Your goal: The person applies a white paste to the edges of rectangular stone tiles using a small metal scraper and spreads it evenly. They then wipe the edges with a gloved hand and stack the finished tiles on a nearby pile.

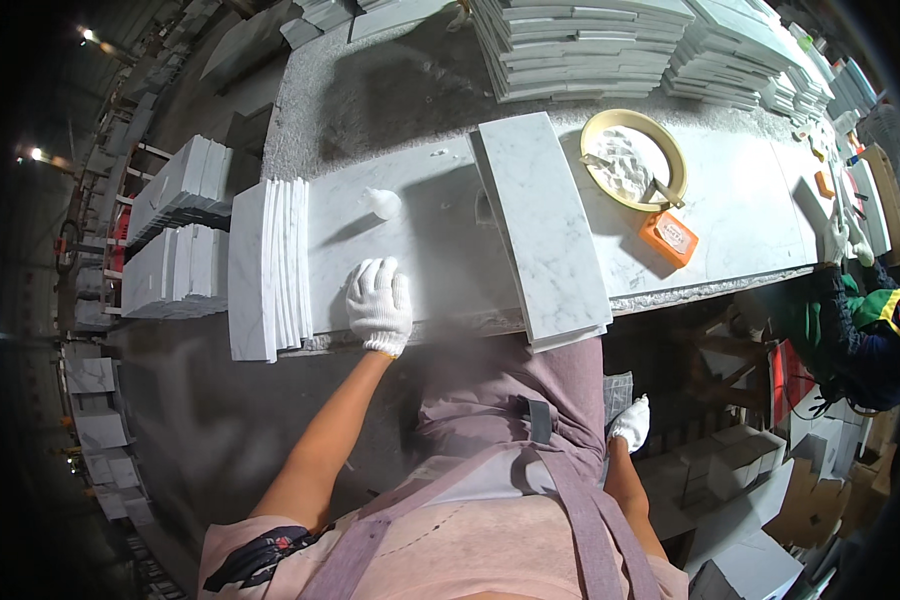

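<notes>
Two gloved hands: the left hand (379,305) rests flat, fingers spread, on a marble slab (410,230), grasping nothing. The right hand (631,421) hangs low beside the apron, its grip hard to make out.

The long marble slab (420,240) is lying flat on the workbench (370,100). On its left end tiles (270,265) are standing on edge; across its right end another slab (542,225) is lying. Right of that, a dish (634,160) is sitting. Behind, tile stacks (580,45) are standing.
</notes>
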Tool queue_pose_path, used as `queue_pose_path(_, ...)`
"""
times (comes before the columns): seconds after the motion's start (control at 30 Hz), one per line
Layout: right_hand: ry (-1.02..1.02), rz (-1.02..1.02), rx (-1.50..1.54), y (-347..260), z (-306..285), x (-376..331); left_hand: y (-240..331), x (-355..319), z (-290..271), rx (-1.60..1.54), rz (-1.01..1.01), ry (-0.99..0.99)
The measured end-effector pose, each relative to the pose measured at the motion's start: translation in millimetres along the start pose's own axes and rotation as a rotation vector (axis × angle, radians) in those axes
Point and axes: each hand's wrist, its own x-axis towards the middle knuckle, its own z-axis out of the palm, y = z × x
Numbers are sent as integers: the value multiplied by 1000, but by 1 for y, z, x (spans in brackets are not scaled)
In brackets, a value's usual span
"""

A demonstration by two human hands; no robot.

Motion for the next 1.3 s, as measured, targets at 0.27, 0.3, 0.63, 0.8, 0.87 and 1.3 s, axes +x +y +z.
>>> queue_pose_path(0.27, -83, -98, 98, 15, 7, 15, -1, 8, -1, -124, -164, 3)
queue_pose_path(0.3, -118, -111, 71, 17, 9, 17, 0, 13, 1, -162, -288, -26)
queue_pose_path(0.63, 10, -141, 958, -66, -103, 22, -13, 102, 41, -201, -576, 22)
queue_pose_path(0.8, -85, -539, 904, -187, -163, 8, -16, 115, 61, -352, -643, -85)
queue_pose_path(0.87, -194, -566, 950, -238, -169, 5, -12, 113, 65, -516, -685, -19)
queue_pose_path(1.3, 45, -1026, -47, -425, -163, 52, 85, 37, 34, -1050, -637, 32)
